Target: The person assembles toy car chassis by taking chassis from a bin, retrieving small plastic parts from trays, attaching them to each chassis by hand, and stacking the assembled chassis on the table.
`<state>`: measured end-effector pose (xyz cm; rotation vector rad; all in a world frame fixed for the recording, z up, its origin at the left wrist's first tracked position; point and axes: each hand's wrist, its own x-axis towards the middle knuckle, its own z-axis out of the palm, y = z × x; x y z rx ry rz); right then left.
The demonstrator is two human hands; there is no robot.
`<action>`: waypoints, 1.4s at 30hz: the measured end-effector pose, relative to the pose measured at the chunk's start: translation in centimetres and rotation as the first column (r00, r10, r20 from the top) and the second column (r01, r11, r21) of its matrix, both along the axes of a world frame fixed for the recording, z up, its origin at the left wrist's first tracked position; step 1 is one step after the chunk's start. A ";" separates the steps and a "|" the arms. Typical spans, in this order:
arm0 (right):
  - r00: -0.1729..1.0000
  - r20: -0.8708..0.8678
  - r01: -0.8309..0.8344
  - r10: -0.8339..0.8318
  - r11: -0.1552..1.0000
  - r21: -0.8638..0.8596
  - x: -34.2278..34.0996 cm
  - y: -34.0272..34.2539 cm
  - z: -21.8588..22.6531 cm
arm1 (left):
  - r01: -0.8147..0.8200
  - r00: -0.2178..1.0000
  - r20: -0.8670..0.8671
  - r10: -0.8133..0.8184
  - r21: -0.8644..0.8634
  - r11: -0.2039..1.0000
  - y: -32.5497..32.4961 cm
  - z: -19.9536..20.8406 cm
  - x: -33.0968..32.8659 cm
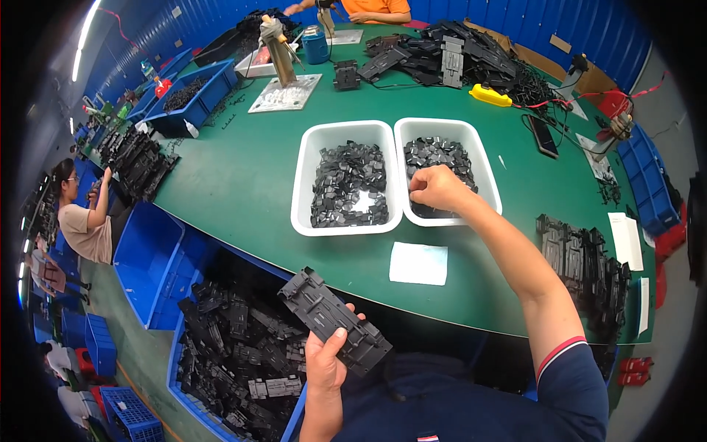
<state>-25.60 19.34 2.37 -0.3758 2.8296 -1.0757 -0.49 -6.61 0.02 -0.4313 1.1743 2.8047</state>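
In my left hand is a long black moulded plastic part, tilted, with the thumb across its face and fingers behind. It is held in front of the table edge, above a blue bin. My right hand is over the right white tray, fingertips pinched together at the small dark pieces inside. Whether a piece is between those fingers cannot be made out. The left white tray stands beside it, holding similar small black pieces, with its bottom showing in one spot.
A white paper sheet lies on the green table. Black parts are stacked at the right and heaped at the back. A blue bin of black parts stands below left. Co-workers are at the far side and left.
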 end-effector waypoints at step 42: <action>0.908 0.415 0.396 -0.060 0.447 -0.802 10.9 3.4 4.3 | 0.195 0.967 -0.154 -0.205 -0.079 0.978 3.9 1.1 -1.1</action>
